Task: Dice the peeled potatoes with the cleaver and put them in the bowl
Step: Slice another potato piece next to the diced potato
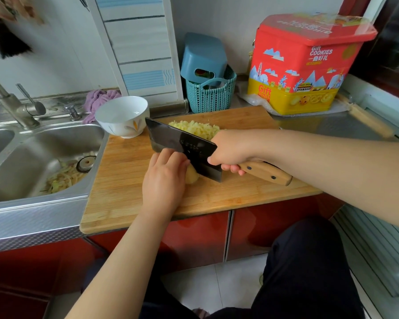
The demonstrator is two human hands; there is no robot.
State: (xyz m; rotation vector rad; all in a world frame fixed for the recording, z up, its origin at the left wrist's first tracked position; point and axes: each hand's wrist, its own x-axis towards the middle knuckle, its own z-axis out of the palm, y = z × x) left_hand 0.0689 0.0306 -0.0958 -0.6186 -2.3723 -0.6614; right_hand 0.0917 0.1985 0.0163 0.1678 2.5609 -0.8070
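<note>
A peeled yellow potato (191, 176) lies mid-way across the wooden cutting board (124, 180), mostly covered by my left hand (164, 178), whose curled fingers hold it down. My right hand (232, 149) grips the wooden handle of the dark cleaver (182, 146). The blade stands edge-down against the potato, right beside my left fingers. A heap of diced potato (194, 127) sits at the board's far side behind the blade. The white bowl (122, 116) stands at the board's far left corner, and nothing shows inside it.
A steel sink (32, 162) with potato peelings lies left of the board, a faucet (12, 102) behind it. A teal basket (210, 95) and a red and yellow cookie tin (304, 65) stand at the back. The board overhangs the counter's front edge.
</note>
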